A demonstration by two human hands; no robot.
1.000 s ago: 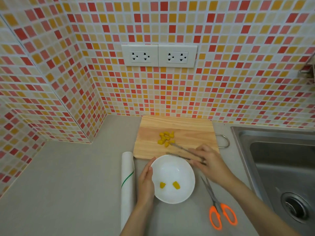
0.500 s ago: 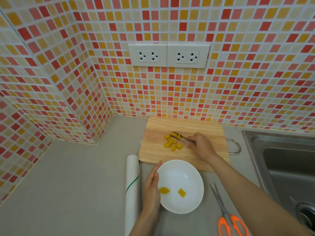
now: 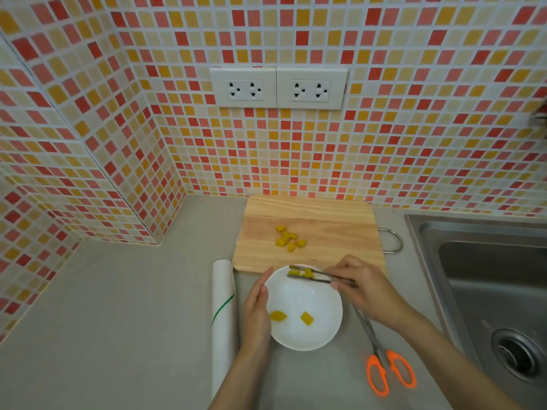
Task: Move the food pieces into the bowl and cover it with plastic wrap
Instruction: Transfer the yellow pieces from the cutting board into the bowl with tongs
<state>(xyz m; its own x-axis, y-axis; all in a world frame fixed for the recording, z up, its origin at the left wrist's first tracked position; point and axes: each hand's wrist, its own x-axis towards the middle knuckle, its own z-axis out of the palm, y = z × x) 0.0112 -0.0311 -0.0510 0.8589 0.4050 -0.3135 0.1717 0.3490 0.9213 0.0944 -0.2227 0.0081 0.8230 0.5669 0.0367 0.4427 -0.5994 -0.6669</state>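
Two pieces [image 3: 291, 317] lie in the bowl [image 3: 322, 335]; more wait on the board [image 3: 325, 232]. Right hand [image 3: 364, 287] pinches tongs [image 3: 313, 276] holding pieces over the far rim; left hand [image 3: 257, 309] cups the bowl. Early release risks spilling onto the desk [image 3: 118, 321].

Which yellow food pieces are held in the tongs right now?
The yellow pieces over the bowl's far rim, pinched in the tongs by the right hand; others lie loose in bowl or on board.
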